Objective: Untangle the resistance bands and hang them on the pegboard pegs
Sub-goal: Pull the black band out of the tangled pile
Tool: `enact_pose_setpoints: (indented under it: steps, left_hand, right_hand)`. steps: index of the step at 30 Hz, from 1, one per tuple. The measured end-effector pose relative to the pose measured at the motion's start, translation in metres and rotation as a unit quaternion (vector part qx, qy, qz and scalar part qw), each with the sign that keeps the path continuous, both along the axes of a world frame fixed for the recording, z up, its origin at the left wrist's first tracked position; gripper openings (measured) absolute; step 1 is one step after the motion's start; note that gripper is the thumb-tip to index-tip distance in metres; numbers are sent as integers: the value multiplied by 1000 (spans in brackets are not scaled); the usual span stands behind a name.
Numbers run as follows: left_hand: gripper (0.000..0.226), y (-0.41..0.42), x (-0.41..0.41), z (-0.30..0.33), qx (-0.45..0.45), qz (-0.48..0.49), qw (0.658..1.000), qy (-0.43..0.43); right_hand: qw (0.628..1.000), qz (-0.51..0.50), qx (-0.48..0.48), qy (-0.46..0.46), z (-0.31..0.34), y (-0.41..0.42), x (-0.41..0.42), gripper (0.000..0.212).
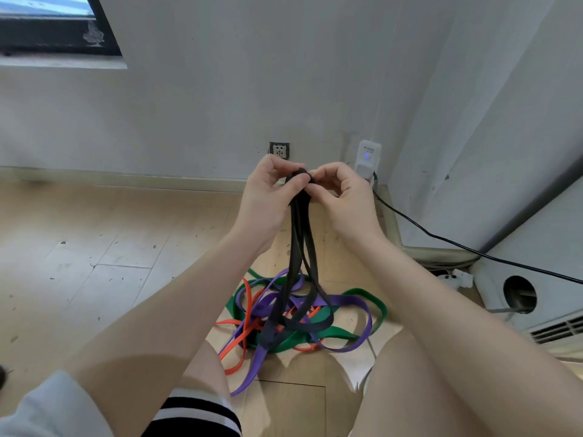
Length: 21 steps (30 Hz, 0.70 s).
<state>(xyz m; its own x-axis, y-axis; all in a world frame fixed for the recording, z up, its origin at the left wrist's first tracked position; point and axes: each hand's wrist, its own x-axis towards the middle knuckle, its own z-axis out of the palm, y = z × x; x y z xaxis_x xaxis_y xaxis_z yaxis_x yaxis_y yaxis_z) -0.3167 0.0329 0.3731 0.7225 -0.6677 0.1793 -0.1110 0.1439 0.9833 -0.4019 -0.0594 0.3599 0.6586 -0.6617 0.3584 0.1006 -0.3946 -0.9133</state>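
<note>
— Wooden floor (94,247), white wall: where's the black band (299,247)?

— Above the tangled pile (299,313); my left hand (268,197) and right hand (344,197) pinch its knot.

— Handling?

— Soft, stretchy, probably snaggy; I'd hold beside the knot.

Left hand (268,197), right hand (342,197) raised together, fingers (295,184) pinching.

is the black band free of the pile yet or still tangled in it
Still tangled: both hands pinch the black band up top, but its lower loops weave through the purple band and orange band.
</note>
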Motion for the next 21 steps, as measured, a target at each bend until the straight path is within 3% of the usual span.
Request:
enact_pose_setpoints:
  steps: [2,5,10,13,17,19,21]
  left_hand:
    - [18,-1,-1,1,24,-7,1000,18]
    - [19,1,3,3,63,7,998,-26]
    - [17,-2,5,14,39,34,994,-94]
    - [19,-2,8,22,25,37,992,-116]
    - [15,1,16,28,16,59,995,-78]
    - [14,5,15,27,32,29,996,-72]
    - [28,12,16,27,84,-30,990,-114]
  right_hand:
    - [1000,14,9,-17,-2,2,2,23]
    - [999,35,31,-10,-9,4,0,29]
    - [994,49,79,63,-35,31,0,58]
    - [997,-1,46,67,-37,44,5,50]
    - [992,-26,-79,99,-27,39,11,29]
    - [993,-28,-67,96,-27,35,12,25]
    - [995,-23,-36,92,-27,25,8,27]
